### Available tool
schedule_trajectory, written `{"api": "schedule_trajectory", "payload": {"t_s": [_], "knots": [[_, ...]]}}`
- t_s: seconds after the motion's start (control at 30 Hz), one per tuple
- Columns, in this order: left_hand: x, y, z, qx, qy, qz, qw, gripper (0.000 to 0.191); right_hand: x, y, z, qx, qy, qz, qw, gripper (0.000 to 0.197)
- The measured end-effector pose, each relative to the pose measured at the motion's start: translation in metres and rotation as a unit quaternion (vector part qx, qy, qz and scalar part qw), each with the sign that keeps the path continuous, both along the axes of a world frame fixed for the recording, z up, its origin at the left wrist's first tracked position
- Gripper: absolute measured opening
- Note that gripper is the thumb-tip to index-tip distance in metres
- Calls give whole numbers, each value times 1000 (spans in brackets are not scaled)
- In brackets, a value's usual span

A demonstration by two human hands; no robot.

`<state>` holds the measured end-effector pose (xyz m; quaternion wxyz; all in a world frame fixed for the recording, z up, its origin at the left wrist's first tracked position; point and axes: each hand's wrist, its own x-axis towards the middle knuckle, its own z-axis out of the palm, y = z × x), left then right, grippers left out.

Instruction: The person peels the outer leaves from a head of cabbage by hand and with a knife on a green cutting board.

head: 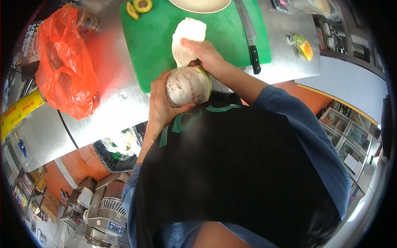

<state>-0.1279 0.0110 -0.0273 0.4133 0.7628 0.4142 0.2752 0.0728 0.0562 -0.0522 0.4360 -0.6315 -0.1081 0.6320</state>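
A partly peeled pomelo [184,86] is held near my body at the front edge of a green cutting board [155,55]. My left hand [161,96] cups its left side, with the thumb underneath. My right hand [203,52] grips a thick piece of white pomelo rind [188,38] above the fruit, thumb on the white pith. The rind's lower end meets the fruit; whether it is still attached cannot be told. Yellow-green skin shows along the fruit's right side. To the right, a kitchen knife [250,34] with a black handle lies over the board's edge.
A pale plate [200,6] and a halved avocado [142,4] with a cut piece are on the board's far part. A red plastic bag [66,68] stands left on the steel table [114,102]. A wrapped orange-fleshed fruit piece [302,46] lies right. A lined bin [119,148] stands below.
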Motion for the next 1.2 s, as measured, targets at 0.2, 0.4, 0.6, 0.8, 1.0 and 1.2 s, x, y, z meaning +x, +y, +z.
{"api": "schedule_trajectory", "payload": {"t_s": [0.2,0.4,0.6,0.8,1.0,1.2], "knots": [[-9,-13,-5,-15,-10,2,1000,102,-4,55,40,91,-27,-74,993,34],[-47,4,-6,-353,-469,116,802,80,-46,37,63,159,-134,460,863,46],[-124,-36,-5,-280,-296,455,792,31,-53,23,77,297,-89,520,796,51],[-272,-152,-83,-323,-199,540,751,61,55,-12,51,181,-233,236,926,33],[-229,-123,-109,-271,-127,604,739,51,64,-104,42,189,-396,410,799,82],[-29,-20,10,27,-28,-3,999,94,39,-117,19,291,-372,402,785,96]]}}
